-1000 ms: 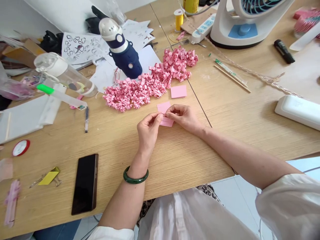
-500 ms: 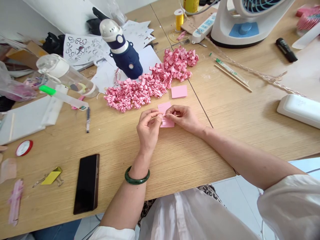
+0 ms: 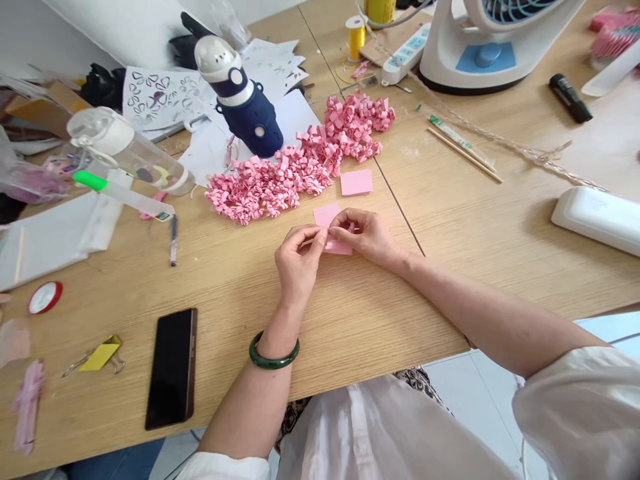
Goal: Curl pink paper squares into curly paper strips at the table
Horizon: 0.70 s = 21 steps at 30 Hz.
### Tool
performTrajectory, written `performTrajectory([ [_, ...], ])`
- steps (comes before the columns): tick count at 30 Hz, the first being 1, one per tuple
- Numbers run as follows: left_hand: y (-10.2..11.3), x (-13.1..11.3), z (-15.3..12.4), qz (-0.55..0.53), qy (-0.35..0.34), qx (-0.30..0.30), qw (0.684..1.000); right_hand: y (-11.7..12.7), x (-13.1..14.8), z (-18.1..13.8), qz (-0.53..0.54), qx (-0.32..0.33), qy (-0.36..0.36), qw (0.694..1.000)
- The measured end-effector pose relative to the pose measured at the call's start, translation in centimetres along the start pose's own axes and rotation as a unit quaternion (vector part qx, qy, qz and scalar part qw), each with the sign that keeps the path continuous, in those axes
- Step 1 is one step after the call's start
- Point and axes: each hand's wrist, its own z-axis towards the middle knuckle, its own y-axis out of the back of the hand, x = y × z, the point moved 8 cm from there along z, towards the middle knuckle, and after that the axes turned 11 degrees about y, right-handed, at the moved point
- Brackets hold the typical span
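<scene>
My left hand (image 3: 299, 257) and my right hand (image 3: 369, 237) meet fingertip to fingertip over a pink paper sheet (image 3: 326, 213) on the table. Each pinches thumb against forefinger on a small pink paper strip, mostly hidden by the fingers. A bit of pink shows beside the right fingers. The sheet's near edge looks cut into strips. Just beyond lies a small stack of pink paper rectangles (image 3: 357, 183). A long heap of curled pink paper flowers (image 3: 270, 187) stretches across behind my hands.
A navy bottle (image 3: 255, 127) and a clear bottle (image 3: 145, 157) stand at the back left. Nearer are a phone (image 3: 171, 368), a binder clip (image 3: 103, 355) and a pen (image 3: 173, 241). On the right are a fan (image 3: 485, 60), a marker (image 3: 570, 97) and thin sticks (image 3: 465, 155).
My fingertips have drawn closer together over the pink sheet, with the left hand shifting slightly right. The sheet's near part has shifted a little right. The view has moved slightly.
</scene>
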Motion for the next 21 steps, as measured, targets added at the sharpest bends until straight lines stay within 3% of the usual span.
performTrajectory([
  [9,-0.2,1.7,0.4,-0.068,0.065,0.025,0.995,0.3,0.3,0.1,0.005,-0.005,0.002,1.000],
  [14,0.2,0.7,0.5,-0.071,0.041,0.013,0.997,0.3,0.4,0.2,-0.016,-0.006,0.006,1.000],
  [18,1.4,-1.2,-0.3,-0.072,0.006,-0.066,0.995,0.4,0.6,0.2,-0.026,-0.009,0.021,0.999],
  [21,0.4,-1.3,-0.7,-0.094,0.050,-0.016,0.994,0.6,0.9,0.1,-0.038,-0.012,0.030,0.999],
])
